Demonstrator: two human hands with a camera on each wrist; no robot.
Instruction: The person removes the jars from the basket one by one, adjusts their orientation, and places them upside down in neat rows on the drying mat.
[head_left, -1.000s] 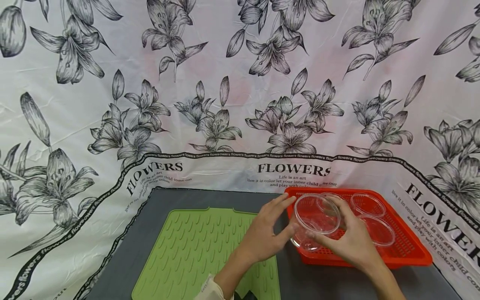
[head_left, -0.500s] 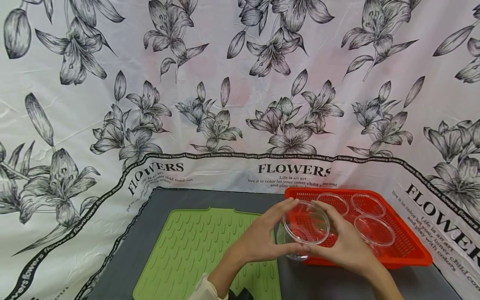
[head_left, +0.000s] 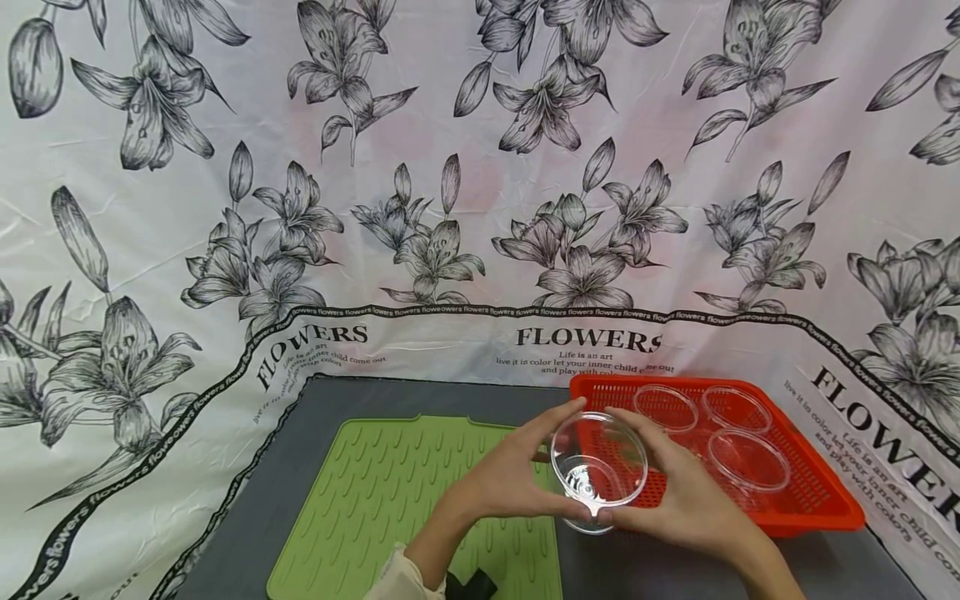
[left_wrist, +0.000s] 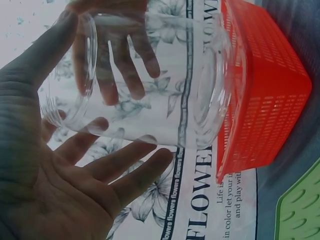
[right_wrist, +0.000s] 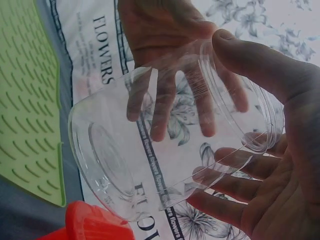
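A clear, see-through plastic jar [head_left: 600,467] is held between both hands, above the table at the near left corner of the red basket. My left hand [head_left: 513,475] grips its left side, thumb at the near rim and fingers round the wall. On the opposite side my right hand [head_left: 678,487] grips it likewise, the two thumbs close together at the rim. In the left wrist view the jar [left_wrist: 212,95] shows a ringed base, turned toward the basket. The right wrist view shows the same jar [right_wrist: 107,155] with fingers visible through its wall.
The red perforated basket [head_left: 817,504] stands at the right, holding three more clear jars, one of them a near right jar [head_left: 748,460]. A green ridged mat [head_left: 420,500] lies left on the dark grey table [head_left: 300,450]. A flower-printed sheet [head_left: 442,350] rises behind.
Both hands have carried the clear jar leftward and toward me, from over the basket to its near left corner. The thumbs have come together at the near rim. The other jars have stayed put.
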